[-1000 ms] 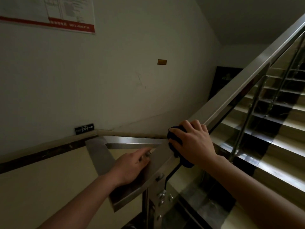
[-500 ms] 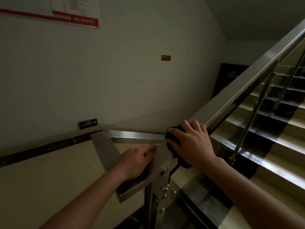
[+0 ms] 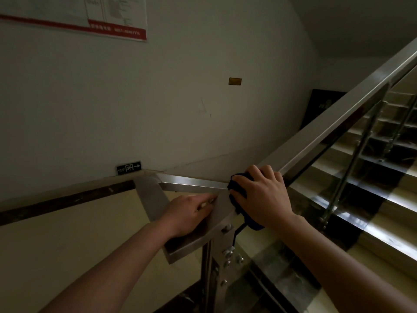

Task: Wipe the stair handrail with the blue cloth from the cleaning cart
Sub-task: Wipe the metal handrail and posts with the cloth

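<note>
The stainless steel handrail (image 3: 334, 118) rises to the upper right and bends at a corner near the middle of the view. My right hand (image 3: 262, 195) presses the blue cloth (image 3: 252, 222) onto the rail just at that bend; most of the cloth is hidden under the palm. My left hand (image 3: 189, 213) lies flat on the lower rail section (image 3: 151, 197) left of the bend, fingers together, holding nothing. The cleaning cart is out of view.
A steel post with bolts (image 3: 222, 265) carries the rail below my hands. Glass panels and balusters (image 3: 358, 159) run under the rising rail, with steps (image 3: 383, 204) to the right. The wall ahead bears an exit sign (image 3: 128, 167), a small plaque (image 3: 235, 81) and a notice (image 3: 90, 16).
The view has shifted slightly right and down. My left hand slid a little up the rail toward the bend; my right hand with the cloth stays at the bend.
</note>
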